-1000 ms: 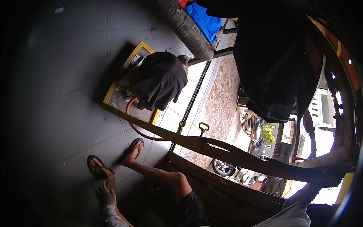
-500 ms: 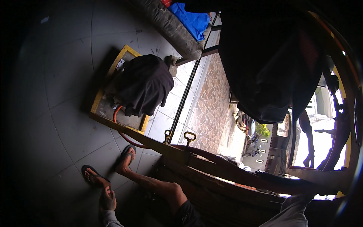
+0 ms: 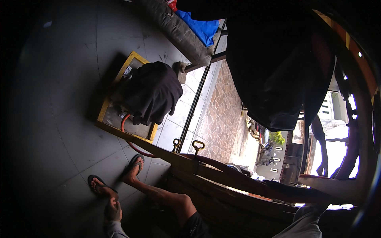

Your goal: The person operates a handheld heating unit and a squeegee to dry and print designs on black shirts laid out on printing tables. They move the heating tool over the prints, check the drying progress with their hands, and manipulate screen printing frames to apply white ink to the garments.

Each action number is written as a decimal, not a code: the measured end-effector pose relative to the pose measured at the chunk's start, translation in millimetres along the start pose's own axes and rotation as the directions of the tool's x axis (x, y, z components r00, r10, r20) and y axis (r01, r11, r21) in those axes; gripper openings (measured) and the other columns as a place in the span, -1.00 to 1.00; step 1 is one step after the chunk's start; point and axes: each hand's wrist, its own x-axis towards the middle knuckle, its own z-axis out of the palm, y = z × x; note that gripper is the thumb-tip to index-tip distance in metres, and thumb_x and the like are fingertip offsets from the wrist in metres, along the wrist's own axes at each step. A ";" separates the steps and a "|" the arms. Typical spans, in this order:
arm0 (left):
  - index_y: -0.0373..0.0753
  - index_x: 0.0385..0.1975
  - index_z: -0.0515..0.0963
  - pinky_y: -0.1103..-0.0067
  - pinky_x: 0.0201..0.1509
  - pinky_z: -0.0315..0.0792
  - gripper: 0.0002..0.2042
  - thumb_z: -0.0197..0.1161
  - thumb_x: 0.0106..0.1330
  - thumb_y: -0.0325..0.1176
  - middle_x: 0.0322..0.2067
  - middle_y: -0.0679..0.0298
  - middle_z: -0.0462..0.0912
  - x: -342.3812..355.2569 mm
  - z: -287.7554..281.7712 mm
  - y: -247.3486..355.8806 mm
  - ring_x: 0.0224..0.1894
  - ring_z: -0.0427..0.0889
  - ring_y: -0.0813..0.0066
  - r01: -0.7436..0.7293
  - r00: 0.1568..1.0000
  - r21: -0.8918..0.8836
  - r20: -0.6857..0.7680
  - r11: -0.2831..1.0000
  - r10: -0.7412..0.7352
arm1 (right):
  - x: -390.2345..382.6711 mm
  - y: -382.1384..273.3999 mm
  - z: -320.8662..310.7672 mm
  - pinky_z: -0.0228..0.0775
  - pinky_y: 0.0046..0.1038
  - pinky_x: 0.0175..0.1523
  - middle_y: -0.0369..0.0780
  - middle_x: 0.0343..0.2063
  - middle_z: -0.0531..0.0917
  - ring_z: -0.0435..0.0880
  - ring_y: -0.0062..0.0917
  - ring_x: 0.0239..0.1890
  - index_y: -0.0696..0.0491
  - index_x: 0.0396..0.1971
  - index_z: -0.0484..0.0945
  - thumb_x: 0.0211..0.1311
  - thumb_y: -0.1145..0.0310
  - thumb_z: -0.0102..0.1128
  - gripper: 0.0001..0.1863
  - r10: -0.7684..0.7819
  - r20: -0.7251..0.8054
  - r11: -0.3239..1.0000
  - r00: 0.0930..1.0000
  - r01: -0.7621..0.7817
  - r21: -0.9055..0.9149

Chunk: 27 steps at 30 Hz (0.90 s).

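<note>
My left hand (image 3: pixel 113 211) comes out of a grey sleeve at the lower edge, fingers curled together, just behind my heel in a dark flip-flop (image 3: pixel 99 185). Nothing shows in that hand. My other foot (image 3: pixel 134 167) stands beside a long wooden beam (image 3: pixel 206 168) that runs across the view. My right sleeve (image 3: pixel 304 222) rises at the lower right toward the beam's pale end (image 3: pixel 331 189). The right hand itself is lost in shadow there.
A yellow-framed tray (image 3: pixel 104 110) lies on the dark tiled floor with a black cloth bundle (image 3: pixel 152 91) over it and a red hose (image 3: pixel 127 139) curling out. A door track (image 3: pixel 194 99), two metal handles (image 3: pixel 197 145), a blue tarp (image 3: pixel 200 27) and a hanging dark garment (image 3: pixel 278 71) lie beyond.
The view has swung, so the tray, beam and feet sit lower and further left in the picture. My left hand stays by the same foot.
</note>
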 end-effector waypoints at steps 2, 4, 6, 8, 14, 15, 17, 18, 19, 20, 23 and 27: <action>-0.22 0.19 0.31 0.28 -0.02 0.44 -0.46 0.02 0.37 0.04 -0.12 0.03 0.60 -3.3 -5.7 -7.6 -0.09 0.58 0.02 0.028 0.999 -0.033 -0.026 0.999 -0.029 | 4.1 2.6 6.6 0.42 -0.33 -0.33 -0.21 -0.45 0.61 0.57 -0.48 -0.42 0.06 0.09 0.49 0.30 0.29 0.13 -0.62 0.002 0.010 1.000 1.000 -0.002 0.019; -0.20 0.26 0.24 0.27 0.01 0.43 -0.41 0.01 0.37 0.06 -0.06 -0.01 0.57 -14.1 -25.2 19.9 -0.06 0.57 0.01 0.047 0.996 -0.051 -0.073 0.998 -0.051 | 5.0 7.3 7.3 0.42 -0.33 -0.32 -0.21 -0.44 0.61 0.57 -0.47 -0.41 0.06 0.10 0.49 0.31 0.29 0.12 -0.62 0.014 0.016 0.999 1.000 -0.015 0.041; -0.16 0.37 0.12 0.26 0.25 0.27 -0.33 -0.02 0.38 0.12 0.21 -0.12 0.34 -26.5 -51.4 58.4 0.20 0.40 0.02 0.026 0.990 0.067 -0.143 0.997 -0.017 | 5.3 12.0 5.4 0.42 -0.32 -0.31 -0.20 -0.43 0.61 0.57 -0.45 -0.41 0.06 0.10 0.48 0.31 0.29 0.11 -0.61 0.023 0.023 0.997 0.999 -0.025 0.069; -0.23 0.35 0.14 0.28 0.36 0.15 -0.36 -0.07 0.42 0.09 0.28 -0.12 0.25 -24.3 -59.7 104.8 0.30 0.28 0.03 -0.287 0.849 0.067 -0.444 0.955 0.287 | 1.4 21.1 -6.9 0.43 -0.31 -0.31 -0.20 -0.43 0.61 0.58 -0.44 -0.40 0.06 0.11 0.48 0.31 0.29 0.11 -0.61 0.055 0.018 0.996 0.998 -0.056 0.077; -0.32 0.19 0.36 0.34 0.37 0.14 -0.55 0.00 0.41 -0.19 0.20 0.05 0.40 -195.6 -225.3 466.6 0.30 0.33 0.23 -0.797 0.601 -0.369 -0.568 0.478 0.563 | -1.4 65.9 -28.8 0.44 -0.28 -0.28 -0.18 -0.41 0.62 0.59 -0.41 -0.37 0.06 0.12 0.47 0.32 0.30 0.09 -0.61 0.144 0.105 0.965 0.984 -0.163 0.203; -0.32 0.18 0.37 0.35 0.37 0.16 -0.57 -0.01 0.42 -0.19 0.18 0.07 0.42 -225.9 -242.5 509.1 0.29 0.33 0.24 -0.836 0.543 -0.433 -0.558 0.338 0.627 | -6.4 72.9 -32.3 0.44 -0.28 -0.28 -0.18 -0.40 0.62 0.59 -0.41 -0.37 0.06 0.13 0.47 0.32 0.30 0.08 -0.61 0.133 0.138 0.967 0.981 -0.159 0.200; -0.32 0.17 0.37 0.40 0.31 0.23 -0.55 -0.02 0.44 -0.13 0.17 0.09 0.42 -283.5 -275.0 577.5 0.27 0.36 0.27 -0.905 0.390 -0.376 -0.546 0.199 0.742 | -28.6 70.9 -17.0 0.42 -0.24 -0.28 -0.14 -0.44 0.60 0.59 -0.35 -0.37 0.06 0.13 0.47 0.32 0.30 0.05 -0.60 -0.238 0.052 0.969 0.970 0.241 -0.048; -0.33 0.18 0.35 0.44 0.28 0.27 -0.51 0.01 0.43 -0.07 0.17 0.08 0.41 -307.1 -282.0 609.9 0.25 0.39 0.27 -0.906 0.387 -0.365 -0.510 0.214 0.769 | -54.5 84.2 -21.6 0.42 -0.23 -0.28 -0.11 -0.45 0.59 0.59 -0.30 -0.38 0.07 0.12 0.47 0.32 0.30 0.04 -0.61 -0.333 0.136 0.901 0.933 0.357 -0.246; -0.26 0.22 0.29 0.28 0.25 0.28 -0.39 0.12 0.34 0.08 0.21 0.05 0.37 -318.0 -279.8 631.8 0.20 0.41 0.07 -0.882 0.427 -0.406 -0.474 0.238 0.770 | -80.7 97.9 -22.9 0.42 -0.22 -0.28 -0.08 -0.47 0.59 0.59 -0.26 -0.39 0.07 0.11 0.48 0.32 0.30 0.03 -0.61 -0.420 0.227 0.775 0.879 0.478 -0.413; -0.28 0.28 0.20 0.31 0.20 0.30 -0.24 0.17 0.27 0.18 0.23 0.04 0.32 -324.9 -278.3 650.3 0.19 0.40 0.04 -0.850 0.506 -0.386 -0.412 0.357 0.758 | -84.5 92.1 -19.3 0.42 -0.24 -0.28 -0.06 -0.44 0.61 0.61 -0.25 -0.39 0.07 0.08 0.51 0.31 0.30 0.05 -0.63 -0.239 0.386 0.911 0.891 0.344 -0.229; -0.42 0.18 0.27 0.50 0.14 0.35 -0.26 0.26 0.21 0.10 0.14 -0.08 0.41 -321.8 -267.5 671.5 0.11 0.53 0.25 -0.838 0.529 -0.123 -0.426 0.532 0.734 | -75.9 21.5 -33.3 0.44 -0.28 -0.27 -0.04 -0.39 0.67 0.64 -0.28 -0.37 0.04 -0.06 0.62 0.21 0.34 0.15 -0.69 0.213 0.761 0.879 0.612 -0.460 0.125; -0.31 -0.35 0.58 0.59 -0.29 0.36 -0.70 0.10 0.22 -0.16 -0.54 0.35 0.58 -297.8 -227.0 674.8 -0.42 0.54 0.56 -0.856 0.500 -0.279 -0.238 0.435 0.833 | -121.2 128.4 7.2 0.41 -0.32 -0.36 -0.31 -0.51 0.66 0.65 -0.39 -0.40 -0.10 -0.55 0.63 -0.14 0.28 0.28 -0.91 -0.489 0.502 0.837 0.713 0.546 0.041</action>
